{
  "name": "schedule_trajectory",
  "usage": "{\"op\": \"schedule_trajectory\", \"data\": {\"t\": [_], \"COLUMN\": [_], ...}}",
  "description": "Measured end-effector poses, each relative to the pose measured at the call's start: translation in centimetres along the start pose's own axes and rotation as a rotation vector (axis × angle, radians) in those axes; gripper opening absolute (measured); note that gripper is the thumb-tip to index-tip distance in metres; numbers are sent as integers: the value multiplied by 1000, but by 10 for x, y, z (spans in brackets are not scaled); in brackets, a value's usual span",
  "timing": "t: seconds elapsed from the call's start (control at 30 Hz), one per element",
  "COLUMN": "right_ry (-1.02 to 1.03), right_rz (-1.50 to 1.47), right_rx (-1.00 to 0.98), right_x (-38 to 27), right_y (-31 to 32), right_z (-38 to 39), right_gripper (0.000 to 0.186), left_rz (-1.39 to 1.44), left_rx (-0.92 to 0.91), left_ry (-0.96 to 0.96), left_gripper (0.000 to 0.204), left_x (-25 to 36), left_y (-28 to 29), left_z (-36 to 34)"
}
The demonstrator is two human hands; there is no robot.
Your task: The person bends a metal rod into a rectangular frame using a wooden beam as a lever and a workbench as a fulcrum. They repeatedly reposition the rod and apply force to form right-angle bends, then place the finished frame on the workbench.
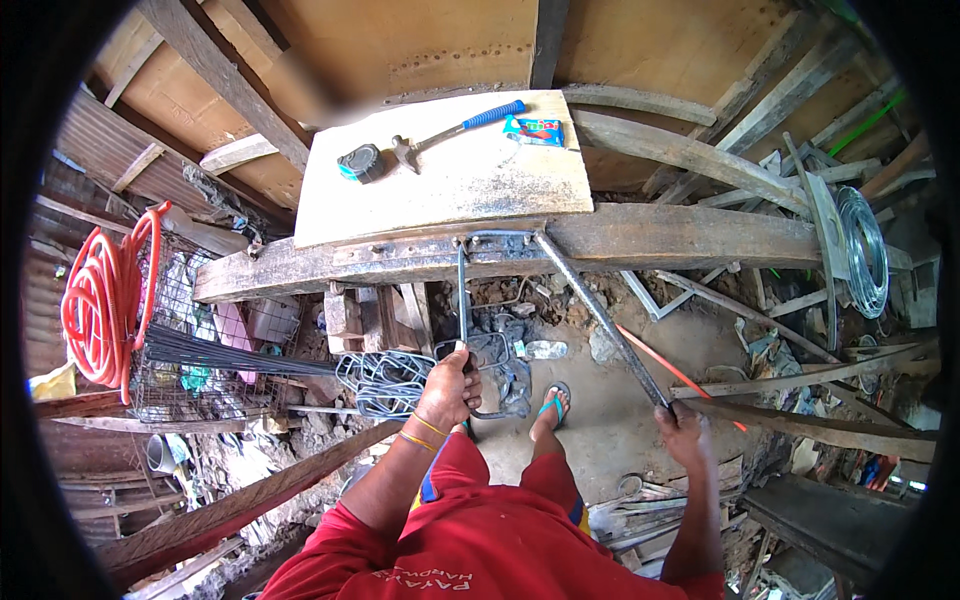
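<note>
Before a rough timber beam (700, 232), the left grip (452, 388) clasps a slim rod (462, 295), the right grip (687, 436) a straight mottled bar (606, 321).

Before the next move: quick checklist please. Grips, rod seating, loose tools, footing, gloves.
1. Left hand gripping the rod: ok, fingers wrapped around it.
2. Right hand on the pipe: ok, closed at its near end.
3. Rod seated firmly at the beam: cannot tell, too small.
4. Hammer and tape measure away from the pipe: ok, both on the board.
5. Floor ahead of the feet clear: not ok, plastic bottle there.
6. Gloves on: not ok, both hands bare.
</note>
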State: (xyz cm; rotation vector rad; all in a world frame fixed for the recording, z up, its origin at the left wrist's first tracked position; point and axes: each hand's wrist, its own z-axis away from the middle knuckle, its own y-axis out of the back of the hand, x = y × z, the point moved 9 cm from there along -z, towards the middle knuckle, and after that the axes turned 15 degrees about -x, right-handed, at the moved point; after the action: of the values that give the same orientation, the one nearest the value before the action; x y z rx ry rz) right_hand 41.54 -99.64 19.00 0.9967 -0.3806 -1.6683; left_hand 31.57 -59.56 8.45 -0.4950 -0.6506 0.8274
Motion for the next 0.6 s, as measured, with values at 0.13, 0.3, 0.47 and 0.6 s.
{"op": "schedule_trajectory", "data": {"t": [0.13, 0.3, 0.47, 0.6], "right_ry": [-122, 70, 28, 115], "right_rz": [-379, -208, -136, -103], "right_rx": [-272, -81, -56, 10], "right_x": [37, 28, 19, 13], "right_y": [-20, -7, -3, -6], "right_z": [-9, -2, 2, 6], "right_gripper": [36, 34, 32, 36], "left_rz": [54, 15, 12, 1], "left_rx": [-10, -43, -22, -10], "left_ry": [28, 44, 54, 39], "left_gripper": [41, 42, 45, 43], "left_x": [-1, 2, 5, 5], "left_y": [0, -5, -10, -10], "left_z": [1, 4, 8, 9]}}
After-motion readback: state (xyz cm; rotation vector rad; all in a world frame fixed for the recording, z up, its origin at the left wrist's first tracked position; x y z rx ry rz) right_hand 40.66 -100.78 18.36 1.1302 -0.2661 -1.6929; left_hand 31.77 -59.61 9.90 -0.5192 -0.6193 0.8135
